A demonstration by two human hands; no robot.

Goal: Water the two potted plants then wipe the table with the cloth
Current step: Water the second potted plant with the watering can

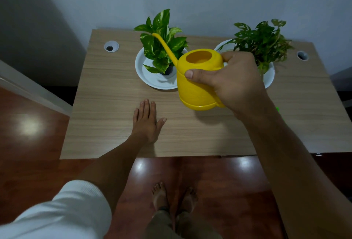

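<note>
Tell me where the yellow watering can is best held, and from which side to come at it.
Grip the handle on the body's right side, opposite the spout. The right hand holds the watering can there, fingers round the handle, thumb over the top. Coming from the right keeps the long thin spout pointing away, toward the left plant, and leaves the open top clear.

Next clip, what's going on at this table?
A person's right hand holds a yellow plastic watering can by its handle above the wooden table, its long spout reaching into the leaves of the left potted plant on a white saucer. The left hand rests flat and empty on the table. The right potted plant stands behind the can.
</note>
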